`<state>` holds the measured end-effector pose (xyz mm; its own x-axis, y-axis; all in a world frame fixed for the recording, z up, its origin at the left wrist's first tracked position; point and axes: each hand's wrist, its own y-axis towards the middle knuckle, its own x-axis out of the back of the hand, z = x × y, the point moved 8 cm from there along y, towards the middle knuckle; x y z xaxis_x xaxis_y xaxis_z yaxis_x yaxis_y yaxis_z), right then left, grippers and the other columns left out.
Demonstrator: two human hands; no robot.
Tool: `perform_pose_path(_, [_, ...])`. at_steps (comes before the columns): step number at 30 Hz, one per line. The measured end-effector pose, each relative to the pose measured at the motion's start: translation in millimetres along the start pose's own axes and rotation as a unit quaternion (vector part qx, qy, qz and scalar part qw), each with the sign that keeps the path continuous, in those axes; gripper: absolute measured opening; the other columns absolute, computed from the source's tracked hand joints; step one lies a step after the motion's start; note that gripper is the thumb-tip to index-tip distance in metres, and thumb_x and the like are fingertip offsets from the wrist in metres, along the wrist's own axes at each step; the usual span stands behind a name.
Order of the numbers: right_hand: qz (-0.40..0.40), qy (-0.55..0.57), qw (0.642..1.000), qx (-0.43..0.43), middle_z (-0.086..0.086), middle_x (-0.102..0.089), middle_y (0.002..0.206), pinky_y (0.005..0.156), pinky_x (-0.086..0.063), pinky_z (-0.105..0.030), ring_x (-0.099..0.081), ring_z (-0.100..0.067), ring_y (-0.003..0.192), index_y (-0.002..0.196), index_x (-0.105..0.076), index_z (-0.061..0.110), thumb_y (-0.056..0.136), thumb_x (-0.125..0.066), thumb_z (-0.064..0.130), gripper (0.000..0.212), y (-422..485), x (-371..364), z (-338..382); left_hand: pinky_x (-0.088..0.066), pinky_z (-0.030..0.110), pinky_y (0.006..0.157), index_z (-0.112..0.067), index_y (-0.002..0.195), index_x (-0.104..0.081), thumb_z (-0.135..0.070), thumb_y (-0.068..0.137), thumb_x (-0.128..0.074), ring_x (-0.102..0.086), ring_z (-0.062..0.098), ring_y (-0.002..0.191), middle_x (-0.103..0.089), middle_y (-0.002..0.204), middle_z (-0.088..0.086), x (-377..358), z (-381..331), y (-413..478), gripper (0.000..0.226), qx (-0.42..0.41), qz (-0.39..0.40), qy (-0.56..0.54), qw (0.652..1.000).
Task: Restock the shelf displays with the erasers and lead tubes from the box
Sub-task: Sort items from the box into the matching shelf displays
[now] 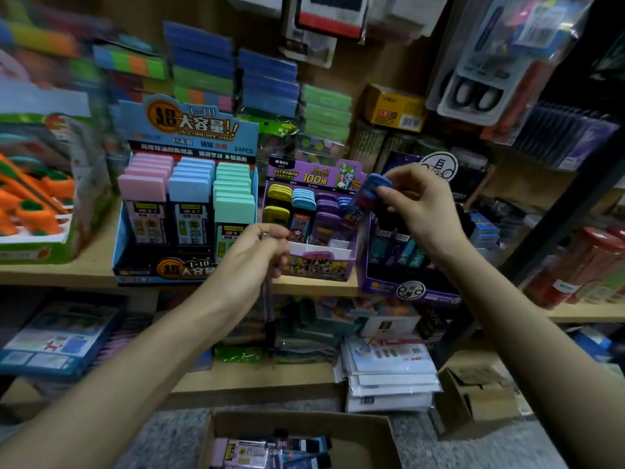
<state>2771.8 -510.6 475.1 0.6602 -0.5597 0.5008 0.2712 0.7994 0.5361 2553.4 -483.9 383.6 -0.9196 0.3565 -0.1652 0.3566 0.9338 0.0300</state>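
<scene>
A stationery shop: wooden shelves crowded with printed display boxes of lead tubes at centre, stacked coloured pads at upper centre, blister packs hanging at upper right, and a stock carton at bottom centre.

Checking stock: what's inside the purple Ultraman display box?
Lead tubes with yellow, blue and purple caps in rows, white dividers in front. The left hand hides the front-left corner.
</scene>
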Motion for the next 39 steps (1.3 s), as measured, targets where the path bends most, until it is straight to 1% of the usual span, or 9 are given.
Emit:
perform_pose_path(4, [0.034,-0.072,0.996,0.028,-0.003,-0.065,0.088,0.075,-0.051,-0.033,-0.061,-0.017,0.081,0.095,-0.063,0.009,0.086,-0.065,0.012,0.009,5,-15,-5,-0.052,0.018,0.061,-0.015,0.101,-0.055,-0.011,0.101,-0.032,-0.067,0.009,0.070,-0.073,0.079,0.002,2,-7,2,0.024,-0.040,0.019,-0.005,0.999])
perform_pose_path(8, [0.047,-0.112,0.992,0.038,-0.001,-0.066,0.087,0.071,-0.046,-0.025,-0.060,-0.012,0.079,0.097,-0.066,0.009,0.086,-0.067,0.016,0.014,12,-19,1,-0.054,0.017,0.066,-0.011,0.099,-0.060,-0.021,0.103,-0.028,-0.070,0.011,0.077,-0.075,0.087,-0.001,-1,-10,0,0.034,-0.079,0.057,0.068,0.993])
perform_pose_path(15, [0.080,-0.115,0.990,0.025,-0.007,-0.070,0.091,0.077,-0.051,-0.034,-0.066,-0.020,0.085,0.099,-0.068,0.007,0.086,-0.067,0.015,0.016,16,-15,-1,-0.030,-0.005,0.071,-0.020,0.084,-0.054,-0.023,0.101,-0.029,-0.047,-0.021,0.082,-0.055,0.093,-0.004,2,-20,-5,0.030,-0.154,0.018,0.202,0.967])
perform_pose_path(19, [0.106,-0.134,0.985,0.025,-0.005,-0.070,0.092,0.078,-0.052,-0.035,-0.065,-0.020,0.087,0.099,-0.069,0.008,0.085,-0.068,0.016,0.016,17,-20,-4,-0.037,0.002,0.061,-0.024,0.089,-0.055,-0.027,0.100,-0.031,-0.051,-0.012,0.068,-0.052,0.082,-0.005,-1,-17,-3,0.026,-0.152,0.022,0.198,0.968])
perform_pose_path(22, [0.109,-0.255,0.958,0.065,-0.005,-0.065,0.093,0.077,-0.046,-0.033,-0.058,-0.023,0.092,0.098,-0.069,0.010,0.084,-0.069,0.024,0.020,17,-34,-6,-0.040,0.011,0.046,-0.025,0.096,-0.055,-0.030,0.099,-0.035,-0.053,-0.003,0.052,-0.050,0.074,-0.002,-2,-12,-3,0.021,-0.131,0.026,0.190,0.973])
perform_pose_path(29, [0.065,-0.424,0.897,0.108,-0.011,-0.051,0.114,0.087,-0.035,-0.039,-0.042,-0.031,0.109,0.116,-0.054,0.010,0.084,-0.066,0.035,0.043,12,-43,-8,-0.046,0.013,0.049,-0.017,0.097,-0.063,-0.024,0.094,-0.052,-0.059,-0.003,0.061,-0.061,0.079,-0.002,3,-9,-1,0.014,-0.113,0.006,0.150,0.982])
perform_pose_path(32, [0.049,-0.332,0.934,0.120,-0.009,-0.054,0.108,0.087,-0.036,-0.035,-0.044,-0.027,0.105,0.110,-0.059,0.011,0.088,-0.062,0.026,0.027,0,-31,4,-0.049,0.013,0.055,-0.018,0.093,-0.065,-0.023,0.089,-0.059,-0.065,0.002,0.067,-0.068,0.069,-0.007,6,-1,3,0.009,-0.073,-0.018,0.077,0.994])
perform_pose_path(35, [0.062,-0.104,0.992,0.042,-0.003,-0.060,0.102,0.081,-0.042,-0.023,-0.055,-0.013,0.096,0.109,-0.060,0.014,0.091,-0.054,0.007,0.021,-21,-15,2,-0.052,0.014,0.059,-0.014,0.091,-0.064,-0.016,0.088,-0.060,-0.067,0.006,0.068,-0.070,0.067,-0.008,1,6,6,0.006,-0.036,-0.028,-0.031,0.998])
perform_pose_path(39, [0.171,0.234,0.952,-0.098,-0.002,-0.060,0.116,0.079,-0.052,-0.023,-0.068,-0.014,0.090,0.122,-0.053,0.029,0.083,-0.063,-0.001,0.050,-62,-18,-11,-0.051,0.014,0.053,-0.010,0.090,-0.060,-0.008,0.090,-0.055,-0.065,0.004,0.060,-0.069,0.066,-0.003,-19,13,6,0.005,0.000,-0.004,-0.137,0.991])
